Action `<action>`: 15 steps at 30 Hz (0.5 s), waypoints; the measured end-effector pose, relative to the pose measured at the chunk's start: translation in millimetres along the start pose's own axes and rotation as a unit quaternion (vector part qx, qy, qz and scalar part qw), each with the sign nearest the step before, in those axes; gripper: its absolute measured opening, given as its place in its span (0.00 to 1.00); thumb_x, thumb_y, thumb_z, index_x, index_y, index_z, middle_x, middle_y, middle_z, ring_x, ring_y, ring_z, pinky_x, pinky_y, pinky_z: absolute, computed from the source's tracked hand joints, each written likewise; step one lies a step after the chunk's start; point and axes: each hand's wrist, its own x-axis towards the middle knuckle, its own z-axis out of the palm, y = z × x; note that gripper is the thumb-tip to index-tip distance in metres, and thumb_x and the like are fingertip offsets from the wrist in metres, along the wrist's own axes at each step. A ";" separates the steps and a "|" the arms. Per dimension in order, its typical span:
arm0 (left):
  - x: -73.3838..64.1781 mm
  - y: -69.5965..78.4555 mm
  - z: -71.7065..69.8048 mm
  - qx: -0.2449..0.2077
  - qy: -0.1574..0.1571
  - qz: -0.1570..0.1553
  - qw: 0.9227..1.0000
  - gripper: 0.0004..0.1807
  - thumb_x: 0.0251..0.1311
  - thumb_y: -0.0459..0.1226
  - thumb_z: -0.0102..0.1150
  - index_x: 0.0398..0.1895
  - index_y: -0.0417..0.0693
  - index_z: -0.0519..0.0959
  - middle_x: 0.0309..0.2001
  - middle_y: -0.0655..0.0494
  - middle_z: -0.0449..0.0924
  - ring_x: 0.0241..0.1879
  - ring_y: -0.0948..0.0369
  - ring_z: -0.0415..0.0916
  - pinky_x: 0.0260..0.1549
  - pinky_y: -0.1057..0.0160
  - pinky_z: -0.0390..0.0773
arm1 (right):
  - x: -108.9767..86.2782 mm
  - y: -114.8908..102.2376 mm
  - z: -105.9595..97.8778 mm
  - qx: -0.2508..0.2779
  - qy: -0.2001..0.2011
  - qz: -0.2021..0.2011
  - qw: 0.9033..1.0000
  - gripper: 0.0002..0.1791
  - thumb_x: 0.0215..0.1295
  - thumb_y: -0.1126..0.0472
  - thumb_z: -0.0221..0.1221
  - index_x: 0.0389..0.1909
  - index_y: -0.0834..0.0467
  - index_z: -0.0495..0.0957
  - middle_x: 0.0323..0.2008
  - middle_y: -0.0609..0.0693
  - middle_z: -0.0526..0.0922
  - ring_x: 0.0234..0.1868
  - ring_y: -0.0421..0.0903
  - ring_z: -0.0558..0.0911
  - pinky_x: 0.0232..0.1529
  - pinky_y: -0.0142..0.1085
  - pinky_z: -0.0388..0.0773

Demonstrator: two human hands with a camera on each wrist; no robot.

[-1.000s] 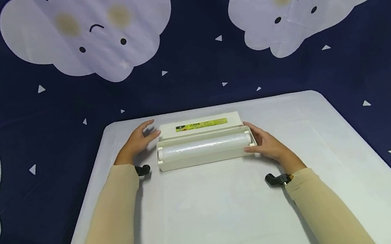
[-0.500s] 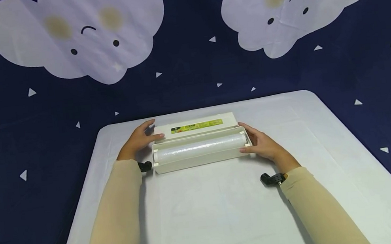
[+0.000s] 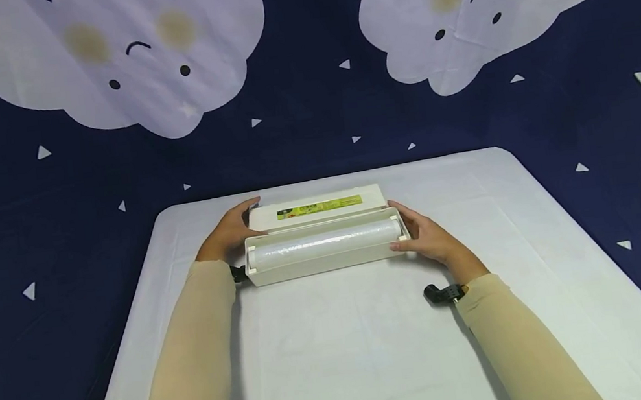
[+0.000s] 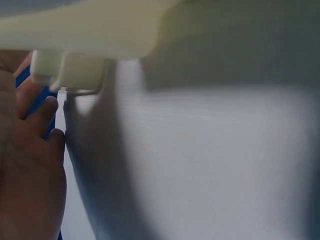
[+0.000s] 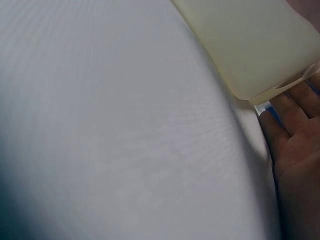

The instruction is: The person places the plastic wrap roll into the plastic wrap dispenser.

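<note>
A cream plastic-wrap dispenser box [image 3: 327,263] sits lengthwise on the table, its lid [image 3: 316,215] folded back behind it. The lid carries a yellow-green label [image 3: 319,207]. Inside the box lies a roll of clear film [image 3: 325,244]. My left hand [image 3: 228,231] spans the lid's left end, fingers at the far corner and thumb near the hinge side; in the left wrist view its fingers [image 4: 42,117] reach behind the lid's end. My right hand [image 3: 429,238] holds the box's right end, thumb on the front wall, fingers behind. The right wrist view shows the box end [image 5: 250,55] close up.
The white-covered table [image 3: 337,355] runs toward me from the box. Beyond its far edge hangs a dark blue cloth [image 3: 313,129] with clouds and small triangles. A black wrist camera [image 3: 442,294] is on my right wrist.
My left hand has moved right and closed in on the lid's left end, its thumb lowering to the hinge side. The right hand stays on the box. The head view has shifted slightly.
</note>
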 end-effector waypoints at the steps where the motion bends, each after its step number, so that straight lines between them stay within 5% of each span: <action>1: 1.2 -1.3 0.4 0.000 -0.004 -0.003 1.000 0.62 0.47 0.38 0.88 0.84 0.51 0.59 0.81 0.43 0.57 0.79 0.44 0.51 0.75 0.44 0.52 | 0.1 0.1 0.3 0.000 0.001 0.001 1.000 0.62 0.57 0.63 0.80 0.86 0.49 0.51 0.81 0.49 0.57 0.79 0.52 0.60 0.76 0.51 0.55; 5: 4.1 -5.6 1.7 -0.011 -0.010 -0.008 1.000 0.63 0.46 0.34 0.87 0.85 0.51 0.57 0.81 0.44 0.57 0.79 0.45 0.52 0.75 0.43 0.51 | 0.2 0.9 0.5 -0.001 0.001 0.001 1.000 0.61 0.57 0.63 0.80 0.86 0.48 0.51 0.81 0.49 0.57 0.79 0.51 0.59 0.76 0.50 0.55; 15: 4.3 -7.3 5.2 0.015 0.001 0.035 0.999 0.58 0.45 0.32 0.86 0.82 0.46 0.63 0.81 0.49 0.58 0.80 0.47 0.50 0.76 0.47 0.50 | -1.8 -2.6 0.5 0.007 -0.003 -0.002 1.000 0.61 0.58 0.65 0.79 0.86 0.49 0.50 0.81 0.50 0.57 0.79 0.51 0.60 0.76 0.48 0.56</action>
